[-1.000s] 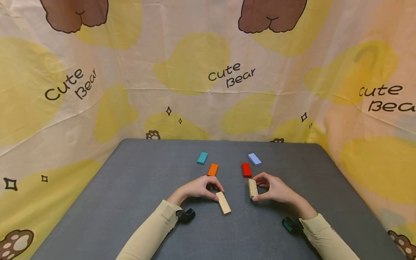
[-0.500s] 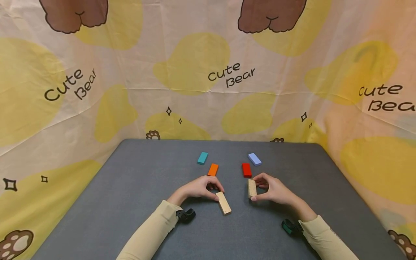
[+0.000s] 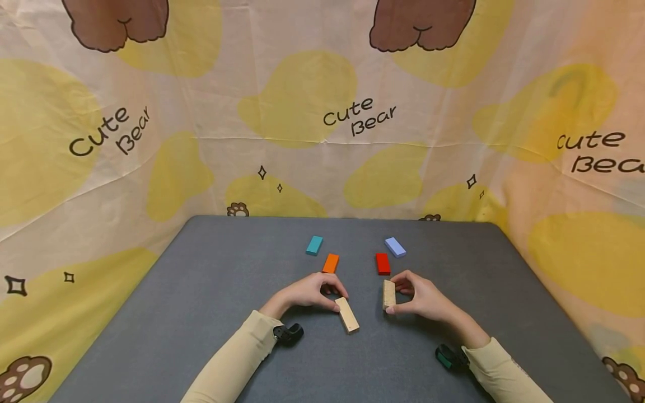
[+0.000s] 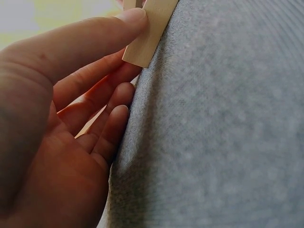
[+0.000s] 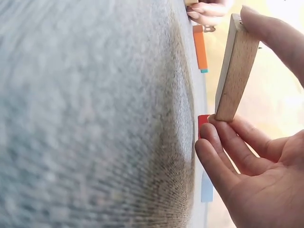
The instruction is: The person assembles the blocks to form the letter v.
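Two plain wooden blocks are in the hands near the middle of the table. My left hand [image 3: 313,292] pinches the far end of one pale wooden block [image 3: 347,315], which slants toward me. In the left wrist view the thumb lies across that wooden block [image 4: 151,38]. To the right, my right hand [image 3: 420,295] grips the other wooden block [image 3: 389,295] by its two ends, thumb at the near end and fingertips at the far end. The right wrist view shows this wooden block [image 5: 239,71] on edge between thumb and fingers, seemingly just off the table.
Beyond the hands, an orange block [image 3: 330,263] and a teal block [image 3: 314,245] lie on the left. A red block [image 3: 383,263] and a light-blue block [image 3: 395,247] lie on the right. The grey table [image 3: 227,252] ends at a patterned cloth [image 3: 297,95].
My right hand has shifted slightly left and toward me with its wooden block, narrowing the gap between the two blocks. The left hand has stayed nearly still.
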{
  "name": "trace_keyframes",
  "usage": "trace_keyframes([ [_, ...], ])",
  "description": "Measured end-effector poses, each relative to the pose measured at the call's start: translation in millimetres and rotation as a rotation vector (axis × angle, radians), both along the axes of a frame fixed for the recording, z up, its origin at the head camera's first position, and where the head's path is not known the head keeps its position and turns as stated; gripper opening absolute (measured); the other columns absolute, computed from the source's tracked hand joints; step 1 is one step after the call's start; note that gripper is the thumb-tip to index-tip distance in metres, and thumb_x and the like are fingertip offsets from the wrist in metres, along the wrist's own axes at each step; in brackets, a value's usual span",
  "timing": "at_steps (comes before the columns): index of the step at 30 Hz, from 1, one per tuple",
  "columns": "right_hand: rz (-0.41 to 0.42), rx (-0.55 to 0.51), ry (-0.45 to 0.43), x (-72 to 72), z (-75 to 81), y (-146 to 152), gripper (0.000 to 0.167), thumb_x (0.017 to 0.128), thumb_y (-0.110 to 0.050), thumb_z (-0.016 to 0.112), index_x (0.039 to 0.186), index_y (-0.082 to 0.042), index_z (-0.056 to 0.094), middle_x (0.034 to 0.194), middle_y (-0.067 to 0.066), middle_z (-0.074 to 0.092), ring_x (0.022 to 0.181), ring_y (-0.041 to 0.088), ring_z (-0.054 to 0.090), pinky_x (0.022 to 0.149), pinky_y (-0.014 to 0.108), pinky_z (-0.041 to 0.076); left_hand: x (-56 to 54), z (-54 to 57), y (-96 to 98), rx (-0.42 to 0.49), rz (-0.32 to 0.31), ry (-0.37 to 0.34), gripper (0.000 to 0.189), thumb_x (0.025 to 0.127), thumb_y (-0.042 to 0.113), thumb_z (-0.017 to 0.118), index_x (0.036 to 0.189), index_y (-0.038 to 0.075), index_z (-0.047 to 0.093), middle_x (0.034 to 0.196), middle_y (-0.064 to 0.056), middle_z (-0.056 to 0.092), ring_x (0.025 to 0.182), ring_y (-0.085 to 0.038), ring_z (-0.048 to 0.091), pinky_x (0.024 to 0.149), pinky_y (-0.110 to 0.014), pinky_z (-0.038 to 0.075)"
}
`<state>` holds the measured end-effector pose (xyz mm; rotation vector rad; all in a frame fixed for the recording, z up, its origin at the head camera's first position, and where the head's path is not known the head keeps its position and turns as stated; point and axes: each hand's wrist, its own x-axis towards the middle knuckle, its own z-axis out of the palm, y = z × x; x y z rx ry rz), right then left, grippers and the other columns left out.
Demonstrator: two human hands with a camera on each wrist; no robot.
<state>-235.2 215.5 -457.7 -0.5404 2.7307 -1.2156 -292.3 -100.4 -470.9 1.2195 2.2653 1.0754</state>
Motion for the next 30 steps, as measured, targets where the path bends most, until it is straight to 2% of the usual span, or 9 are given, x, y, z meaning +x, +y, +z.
trace_keyframes([
  [5, -0.017, 0.01, -0.003, 1.7, 0.6, -2, 0.067, 0.067, -0.043, 0.083, 0.117, -0.009, 0.053, 0.112, 0.005, 0.059, 0.105, 0.021, 0.06, 0.094, 0.042, 0.049, -0.4, -0.2, 0.1, -0.009, 0.008, 0.0, 0.028, 0.08, 0.027, 0.077, 0.107, 0.024, 0.07, 0.105, 0.01, 0.064, 0.095, -0.009, 0.056, 0.086, -0.023, 0.046],
  [11, -0.04, 0.024, -0.022, 3.0, 1.0, -5, 0.068, 0.067, -0.043, 0.083, 0.117, -0.009, 0.052, 0.113, 0.006, 0.059, 0.106, 0.022, 0.06, 0.094, 0.042, 0.048, 1.3, 2.1, -0.6, -0.003, 0.008, -0.015, 0.029, 0.08, 0.024, 0.077, 0.108, 0.021, 0.07, 0.107, 0.004, 0.065, 0.097, -0.017, 0.057, 0.087, -0.029, 0.047],
  [18, -0.074, 0.024, -0.044, 5.7, 0.4, -8, 0.067, 0.066, -0.043, 0.084, 0.115, -0.009, 0.052, 0.112, 0.005, 0.059, 0.105, 0.021, 0.059, 0.094, 0.042, 0.048, 17.9, 27.4, 0.8, 0.007, -0.008, -0.036, 0.03, 0.081, 0.012, 0.075, 0.11, 0.005, 0.068, 0.11, -0.013, 0.064, 0.1, -0.033, 0.056, 0.09, -0.04, 0.046],
  [21, -0.1, 0.034, -0.056, 7.7, 1.2, -11, 0.068, 0.065, -0.044, 0.084, 0.115, -0.009, 0.053, 0.112, 0.005, 0.059, 0.104, 0.02, 0.059, 0.094, 0.041, 0.048, 19.4, 31.1, 0.7, 0.004, -0.015, -0.036, 0.03, 0.081, 0.012, 0.074, 0.11, 0.004, 0.068, 0.109, -0.013, 0.064, 0.1, -0.032, 0.056, 0.09, -0.04, 0.046],
  [24, -0.122, 0.042, -0.065, 9.0, 1.5, -13, 0.069, 0.065, -0.045, 0.084, 0.115, -0.009, 0.053, 0.111, 0.005, 0.059, 0.103, 0.02, 0.059, 0.093, 0.041, 0.048, 17.5, 28.3, 0.8, -0.002, -0.018, -0.031, 0.03, 0.082, 0.011, 0.074, 0.11, 0.004, 0.068, 0.11, -0.013, 0.064, 0.1, -0.033, 0.056, 0.089, -0.041, 0.047],
  [30, -0.138, 0.051, -0.073, 9.7, 0.7, -16, 0.07, 0.064, -0.047, 0.084, 0.115, -0.009, 0.053, 0.11, 0.005, 0.06, 0.101, 0.019, 0.059, 0.092, 0.041, 0.049, 5.4, 6.0, 0.8, -0.006, 0.005, -0.013, 0.031, 0.082, 0.014, 0.075, 0.111, 0.009, 0.068, 0.11, -0.008, 0.064, 0.1, -0.03, 0.056, 0.089, -0.039, 0.046],
])
